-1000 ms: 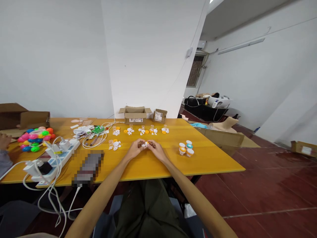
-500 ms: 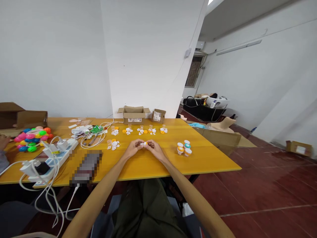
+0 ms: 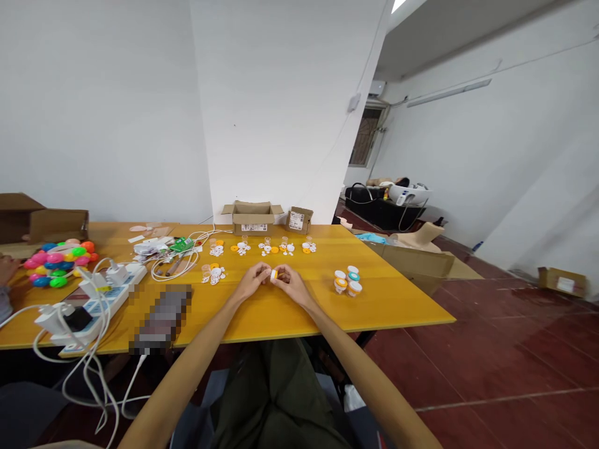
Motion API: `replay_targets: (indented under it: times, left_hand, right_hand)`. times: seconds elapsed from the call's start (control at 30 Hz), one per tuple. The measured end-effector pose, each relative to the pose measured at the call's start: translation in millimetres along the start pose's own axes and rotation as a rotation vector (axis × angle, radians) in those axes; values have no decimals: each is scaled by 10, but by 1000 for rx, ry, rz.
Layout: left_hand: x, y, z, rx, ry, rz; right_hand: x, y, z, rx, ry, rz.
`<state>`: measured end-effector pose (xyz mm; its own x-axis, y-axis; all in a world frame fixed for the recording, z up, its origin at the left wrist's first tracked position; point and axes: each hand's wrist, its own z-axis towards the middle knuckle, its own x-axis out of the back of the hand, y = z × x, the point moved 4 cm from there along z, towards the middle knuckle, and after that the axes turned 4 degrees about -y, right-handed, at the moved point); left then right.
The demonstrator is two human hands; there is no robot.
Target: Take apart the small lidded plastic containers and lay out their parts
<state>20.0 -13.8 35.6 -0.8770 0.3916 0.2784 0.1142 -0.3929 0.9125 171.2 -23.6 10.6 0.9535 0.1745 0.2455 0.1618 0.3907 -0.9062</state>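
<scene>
A small white and orange plastic part (image 3: 274, 274) is between my fingertips above the table. My left hand (image 3: 253, 280) is closed, its thumb and fingers pinching at the part's left side. My right hand (image 3: 291, 284) grips the same part from the right with bent fingers. Fingers hide some of its shape. To the right stand several small jars with white, orange and teal lids (image 3: 347, 280). Left of my hands lies a group of white perforated discs with an orange ring and a clear cup (image 3: 214, 273). Similar groups of parts (image 3: 241, 247) form a row farther back.
An open cardboard box (image 3: 254, 219) and a smaller box (image 3: 299, 219) stand by the wall. To the left are a power strip (image 3: 110, 302) with tangled white cables, a blurred-out dark device (image 3: 161, 318), colourful balls (image 3: 60, 263) and another person's hand (image 3: 7, 269).
The part has turned between my fingers, now showing a white face with orange beside it. My fingers have shifted slightly; the things on the table stay put.
</scene>
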Motion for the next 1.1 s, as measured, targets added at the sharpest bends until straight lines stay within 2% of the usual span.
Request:
replay_targets:
  times: [0.27, 0.6, 0.9, 1.1]
  left_hand:
    - [-9, 40, -33, 14, 80, 94]
    - [5, -75, -1, 53, 11, 5]
    - [22, -35, 0, 29, 103, 190]
    - [30, -63, 2, 4, 106, 149]
  right_hand:
    - [-30, 17, -1, 6, -23, 42]
    - [-3, 107, 18, -30, -15, 25]
    - [-10, 65, 4, -44, -2, 10]
    - [-2, 84, 14, -35, 12, 17]
